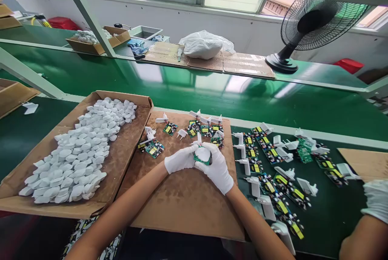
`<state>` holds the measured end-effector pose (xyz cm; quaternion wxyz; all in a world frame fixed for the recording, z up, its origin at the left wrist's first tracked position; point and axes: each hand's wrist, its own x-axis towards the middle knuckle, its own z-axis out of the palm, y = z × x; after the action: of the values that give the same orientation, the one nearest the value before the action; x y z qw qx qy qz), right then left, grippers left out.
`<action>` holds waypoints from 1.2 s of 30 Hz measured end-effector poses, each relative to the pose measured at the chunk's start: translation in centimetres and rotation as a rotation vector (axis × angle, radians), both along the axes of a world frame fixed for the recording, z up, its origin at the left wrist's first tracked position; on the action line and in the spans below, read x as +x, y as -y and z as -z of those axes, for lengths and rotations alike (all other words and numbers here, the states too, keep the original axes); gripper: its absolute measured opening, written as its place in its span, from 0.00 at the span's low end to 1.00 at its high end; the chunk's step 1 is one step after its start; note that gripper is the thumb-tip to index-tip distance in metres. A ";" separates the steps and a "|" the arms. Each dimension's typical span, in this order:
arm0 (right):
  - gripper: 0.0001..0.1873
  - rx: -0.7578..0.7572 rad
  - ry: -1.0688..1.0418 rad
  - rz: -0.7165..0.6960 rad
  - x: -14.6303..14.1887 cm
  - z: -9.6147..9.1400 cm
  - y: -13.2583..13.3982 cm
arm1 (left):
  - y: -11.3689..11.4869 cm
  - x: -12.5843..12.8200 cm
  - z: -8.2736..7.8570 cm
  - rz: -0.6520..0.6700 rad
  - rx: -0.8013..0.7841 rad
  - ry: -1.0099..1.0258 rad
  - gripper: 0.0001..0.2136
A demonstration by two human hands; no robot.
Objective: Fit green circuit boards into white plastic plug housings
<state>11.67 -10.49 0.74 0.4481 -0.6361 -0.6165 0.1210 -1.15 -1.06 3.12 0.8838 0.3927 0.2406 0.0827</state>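
Observation:
White gloves cover both my hands. Between them, over the brown cardboard sheet (pixel 188 207), is a green circuit board (pixel 198 161) with a white piece (pixel 202 154) lying on its face. My left hand (pixel 184 158) grips the board's left side, and my right hand (pixel 216 167) closes round its right side. A white plug part sticks up just beyond the fingers. Past my hands lie several circuit boards (pixel 207 130) with white plug parts attached. Two more boards (pixel 154 149) rest to the left, near a loose-looking white plug (pixel 182 133).
At left, a shallow cardboard box (pixel 121 146) holds a heap of white pieces (pixel 75 155). Rows of boards with plugs (pixel 273 187) cover the green bench at right. A co-worker's gloved hand (pixel 376 199) shows at the right edge. Behind the green belt stands a fan (pixel 303 29).

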 end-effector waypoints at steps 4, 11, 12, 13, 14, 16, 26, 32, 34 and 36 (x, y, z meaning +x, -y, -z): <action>0.29 0.046 0.035 -0.015 0.0 0.1 0.1 | 0.2 0.0 -0.1 -0.033 -0.100 -0.049 0.20; 0.28 0.021 0.085 -0.004 -0.4 0.4 0.1 | 0.1 0.0 1.3 -0.067 0.037 -0.048 0.22; 0.28 0.020 0.082 -0.002 -0.4 0.3 0.1 | 0.1 0.1 1.4 -0.077 0.043 -0.049 0.22; 0.28 0.019 0.078 0.000 -0.4 0.3 0.1 | 0.1 0.1 1.6 -0.087 0.042 -0.047 0.22; 0.28 0.017 0.074 0.001 -0.4 0.2 0.0 | 0.1 0.2 1.7 -0.099 0.033 -0.039 0.22; 0.28 0.009 0.069 -0.004 -0.4 0.1 0.0 | 0.1 0.3 1.8 -0.114 0.028 -0.022 0.23; 0.30 0.016 0.060 -0.021 -0.4 0.7 0.0 | 0.3 0.4 2.3 -0.157 0.187 -0.033 0.21; 0.29 -0.031 0.066 0.005 -0.4 0.3 -0.1 | 0.3 0.4 2.1 -0.090 0.291 -0.038 0.21; 0.29 -0.053 0.095 0.011 -0.4 0.3 0.0 | 0.2 0.3 1.9 -0.043 0.356 -0.037 0.22; 0.29 -0.077 0.112 0.022 -0.4 0.3 0.0 | 0.1 0.2 1.7 -0.012 0.381 -0.033 0.21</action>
<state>11.28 -10.46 0.40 0.3895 -0.6651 -0.6285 0.1040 -0.96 -1.17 1.39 0.7888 0.5529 0.2373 0.1258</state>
